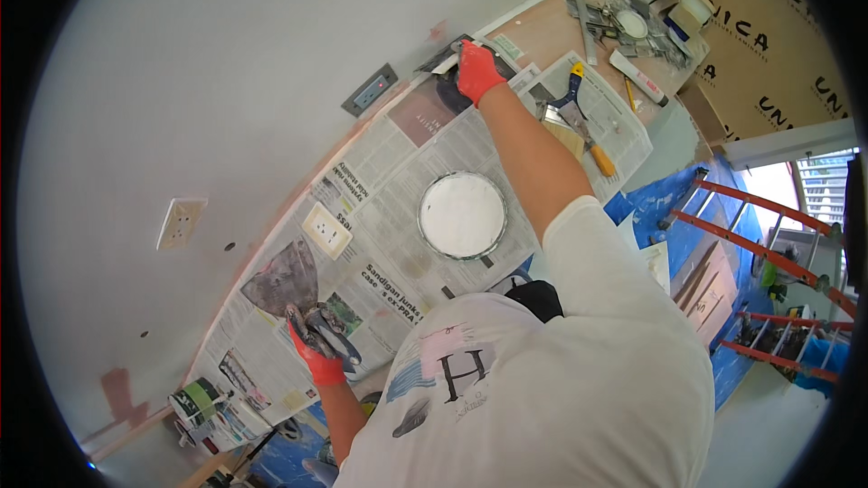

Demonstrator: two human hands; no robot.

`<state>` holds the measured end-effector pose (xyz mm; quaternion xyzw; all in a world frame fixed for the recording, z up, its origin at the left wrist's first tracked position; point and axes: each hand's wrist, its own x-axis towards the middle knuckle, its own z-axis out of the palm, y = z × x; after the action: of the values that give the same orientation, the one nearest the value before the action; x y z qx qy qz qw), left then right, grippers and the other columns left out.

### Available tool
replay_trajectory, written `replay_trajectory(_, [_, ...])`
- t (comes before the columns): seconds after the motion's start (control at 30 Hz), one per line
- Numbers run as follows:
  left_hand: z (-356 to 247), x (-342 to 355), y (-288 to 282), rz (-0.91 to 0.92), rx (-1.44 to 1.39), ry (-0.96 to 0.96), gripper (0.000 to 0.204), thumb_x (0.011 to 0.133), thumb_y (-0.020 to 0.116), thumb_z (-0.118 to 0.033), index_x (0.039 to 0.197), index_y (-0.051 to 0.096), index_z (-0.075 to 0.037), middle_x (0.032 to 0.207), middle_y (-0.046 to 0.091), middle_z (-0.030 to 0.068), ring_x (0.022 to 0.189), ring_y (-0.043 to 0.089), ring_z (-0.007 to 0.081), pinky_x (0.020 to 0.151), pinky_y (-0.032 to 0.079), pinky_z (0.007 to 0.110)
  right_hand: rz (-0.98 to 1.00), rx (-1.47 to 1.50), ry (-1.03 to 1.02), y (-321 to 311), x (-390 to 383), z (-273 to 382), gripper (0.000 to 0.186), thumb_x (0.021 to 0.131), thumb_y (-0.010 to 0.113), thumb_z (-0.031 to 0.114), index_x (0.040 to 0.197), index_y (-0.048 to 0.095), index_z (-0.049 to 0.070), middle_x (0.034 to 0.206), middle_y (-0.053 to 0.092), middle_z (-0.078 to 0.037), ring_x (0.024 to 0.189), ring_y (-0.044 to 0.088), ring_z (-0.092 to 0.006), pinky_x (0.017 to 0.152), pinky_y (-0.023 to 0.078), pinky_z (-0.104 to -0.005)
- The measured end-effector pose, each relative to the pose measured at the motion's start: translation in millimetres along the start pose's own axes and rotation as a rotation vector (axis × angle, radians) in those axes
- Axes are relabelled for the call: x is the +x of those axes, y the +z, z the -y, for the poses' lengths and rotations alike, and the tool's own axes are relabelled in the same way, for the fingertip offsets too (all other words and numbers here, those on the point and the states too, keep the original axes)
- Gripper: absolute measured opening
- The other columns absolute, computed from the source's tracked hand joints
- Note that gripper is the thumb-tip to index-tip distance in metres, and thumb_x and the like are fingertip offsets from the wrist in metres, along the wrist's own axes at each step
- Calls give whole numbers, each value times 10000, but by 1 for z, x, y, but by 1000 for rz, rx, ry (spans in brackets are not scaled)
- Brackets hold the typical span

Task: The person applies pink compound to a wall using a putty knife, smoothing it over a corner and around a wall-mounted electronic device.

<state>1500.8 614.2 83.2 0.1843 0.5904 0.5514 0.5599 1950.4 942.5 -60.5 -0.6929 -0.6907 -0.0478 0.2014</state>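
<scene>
My left hand (pixel 318 360), in a red glove with darkly smeared fingers, is closed round the handle end of a wide, grey-stained putty knife (pixel 282 280). Its fan-shaped blade lies over the newspaper (pixel 298 361) covering the worktop. My right arm reaches far forward, and my right hand (pixel 479 73), also red-gloved, is closed at the counter's back edge by the wall. A pale, flat-edged piece (pixel 445 64) shows beside its fingers; I cannot make out its kind. Between my arms stands a round tub of white paste (pixel 462 215).
On the paper lie a white socket plate (pixel 326 230) and a yellow-handled scraper (pixel 600 160). A dark socket (pixel 370 89) and a cream one (pixel 182 223) sit on the wall. Tools and a tube (pixel 638 78) lie far right. Red ladders (pixel 759 201) stand on blue sheeting.
</scene>
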Motion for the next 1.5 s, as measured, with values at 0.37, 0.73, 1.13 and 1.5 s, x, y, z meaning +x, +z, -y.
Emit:
replay_trajectory(0.37, [26, 16, 23, 203, 52, -173, 563, 985, 401, -569, 884, 555, -37, 662, 550, 92, 542, 544, 209, 535, 462, 333, -481, 1477, 365, 5, 45, -21, 223, 880, 621, 173, 1075, 648, 69, 940, 653, -73, 875, 645, -199, 779, 528, -316])
replay_trajectory(0.73, [9, 2, 55, 413, 60, -511, 404, 989, 476, -415, 988, 558, -19, 538, 530, 120, 308, 439, 252, 275, 362, 375, 102, 1099, -301, -211, -155, 75, 406, 983, 515, 255, 1347, 501, 74, 1337, 512, -142, 1266, 473, -323, 1044, 406, -400])
replay_trajectory(1.13, [-50, 14, 78, 840, -272, -91, 456, 1009, 406, -451, 895, 536, -29, 501, 479, 119, 297, 407, 219, 252, 355, 341, 184, 1560, 404, -81, -98, 42, 202, 953, 529, 205, 961, 627, 29, 847, 626, -73, 821, 597, -183, 729, 478, -360])
replay_trajectory(1.5, [-4, -21, 43, 322, -241, -205, 511, 1014, 404, -461, 864, 551, 5, 527, 500, 125, 324, 420, 227, 278, 359, 355, 62, 168, 261, -6, 4, 36, 169, 794, 679, 153, 938, 638, 75, 921, 677, -138, 893, 682, -282, 767, 529, -341])
